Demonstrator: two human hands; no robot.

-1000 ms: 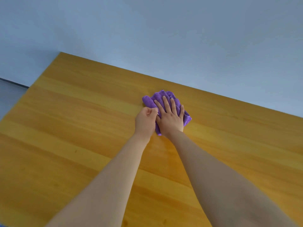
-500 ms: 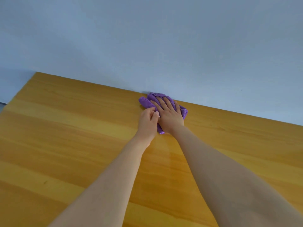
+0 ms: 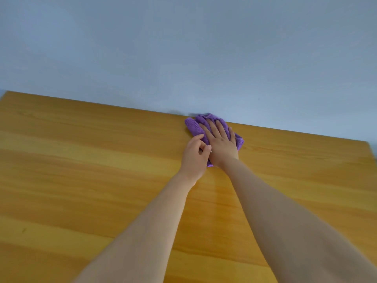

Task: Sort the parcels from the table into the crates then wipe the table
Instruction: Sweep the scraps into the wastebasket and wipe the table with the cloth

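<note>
Both hands are on the purple cloth (image 3: 193, 128). My right hand (image 3: 222, 144) lies flat on top, fingers spread, pressing down. My left hand (image 3: 194, 157) is curled, pinching its near-left edge. The cloth's bunched at the table's (image 3: 81, 160) far edge, touching the wall (image 3: 183, 58), so I reckon the next stroke has to come back toward me or go sideways.

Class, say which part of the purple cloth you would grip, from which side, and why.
Probably pinch the rolled fold at the left end of the purple cloth, coming from the left: it stands bunched above the table and uncovered, while the right hand lies flat over the middle.
</note>
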